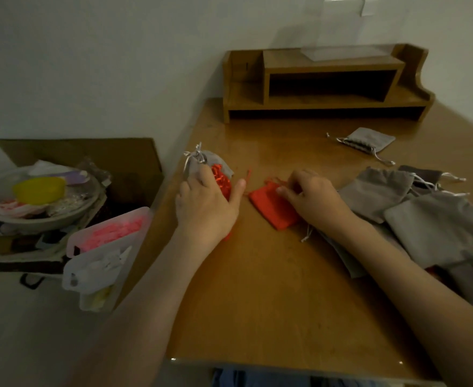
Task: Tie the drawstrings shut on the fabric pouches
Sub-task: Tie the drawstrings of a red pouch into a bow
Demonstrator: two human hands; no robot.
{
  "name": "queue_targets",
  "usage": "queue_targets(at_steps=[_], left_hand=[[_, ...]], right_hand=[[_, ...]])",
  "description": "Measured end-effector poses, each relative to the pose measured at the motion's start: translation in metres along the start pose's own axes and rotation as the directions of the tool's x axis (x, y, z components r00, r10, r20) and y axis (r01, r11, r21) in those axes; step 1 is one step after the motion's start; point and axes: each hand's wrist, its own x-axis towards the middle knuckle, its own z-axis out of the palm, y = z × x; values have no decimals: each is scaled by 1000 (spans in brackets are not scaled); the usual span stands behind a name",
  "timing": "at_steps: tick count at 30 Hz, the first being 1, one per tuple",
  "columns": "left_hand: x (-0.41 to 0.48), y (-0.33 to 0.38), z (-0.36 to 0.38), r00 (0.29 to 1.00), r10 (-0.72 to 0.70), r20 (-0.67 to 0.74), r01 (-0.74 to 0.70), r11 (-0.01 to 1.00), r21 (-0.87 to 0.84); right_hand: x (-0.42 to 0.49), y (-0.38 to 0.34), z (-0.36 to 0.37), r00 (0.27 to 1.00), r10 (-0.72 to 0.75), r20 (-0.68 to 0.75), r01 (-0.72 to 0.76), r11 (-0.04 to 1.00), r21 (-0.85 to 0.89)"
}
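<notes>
I see the flat, matte red pouch [274, 210] mid-table [257, 303], its long axis diagonal and its mouth toward the far-left corner. The right hand [313, 202] pinches that mouth with curled fingers. The left hand [204, 205] rests with spread, relaxed fingers on a shiny crinkled pouch [224, 182] by the left edge.

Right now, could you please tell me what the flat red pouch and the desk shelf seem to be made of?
The flat red pouch looks like soft matte cloth, perhaps felt: no shine, limp edges. The desk shelf appears to be wood or veneer: even brown boards, smooth satin finish.
</notes>
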Motion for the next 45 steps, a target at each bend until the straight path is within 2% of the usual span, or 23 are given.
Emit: queue_targets(at_steps=[2,5,7,9,11,12,17,21,25,27,29,32,34,38,45], left_hand=[[4,-1,9,1000,0,-1,0,997,-74],[6,2,17,985,74,-154,-90,991,-98],[6,5,16,929,172,-326,-211,973,-88],[5,8,13,841,301,-450,-373,925,-78],[4,10,11,789,423,-445,-500,864,-65],[3,11,11,786,452,-422,-527,846,-74],[5,12,14,879,415,-234,-459,869,-186],[7,11,15,879,378,-291,-431,891,-141],[6,11,11,855,372,-362,-468,853,-229],[4,13,9,840,389,-378,-504,817,-280],[3,14,9,833,417,-363,-535,773,-341],[3,14,10,828,450,-334,-559,708,-432],[4,13,10,840,422,-342,-543,672,-504],[10,7,15,872,338,-355,-484,705,-519],[11,7,10,898,233,-372,-426,670,-608]], right_hand=[[0,0,2,1000,-7,24,7,1000,-8],[-1,0,2,997,-35,63,32,999,40],[-3,2,2,996,-56,74,51,996,70],[-3,3,3,994,-91,67,85,992,91],[-3,2,2,989,-145,10,143,981,128],[-4,1,1,985,-168,-25,170,973,156],[-9,-10,-5,971,-219,-100,241,887,395],[-13,-14,-9,987,-144,-68,158,827,539],[-16,-14,-15,990,-91,111,-32,615,788],[-17,-14,-16,970,-108,218,-130,529,839],[-16,-13,-14,945,-138,298,-197,488,850],[-17,-14,-13,923,-134,361,-239,535,810],[-14,-12,-13,937,-88,337,-233,560,795],[-11,-12,-13,967,53,248,-230,593,771],[-8,-6,-14,976,145,164,-219,658,720]])
